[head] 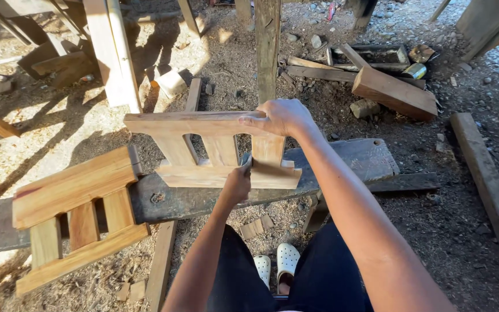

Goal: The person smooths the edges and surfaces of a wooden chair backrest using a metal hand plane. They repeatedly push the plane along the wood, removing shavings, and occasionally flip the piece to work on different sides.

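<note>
Holding a slatted wooden frame [212, 151] upright on the dark plank tabletop [371, 157]: right hand [281, 117] clenched over its top rail, left hand [237, 184] closed against the bottom rail. Lying just left, overhanging the plank's edge, a second slatted frame [79, 216].

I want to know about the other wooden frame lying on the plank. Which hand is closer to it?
Left. The left hand grips the lower rail of the held frame, just right of the lying frame. The right hand holds the top rail, farther up and right.

Sunlit sawdust ground [88, 121], scattered timber [394, 92]
</note>
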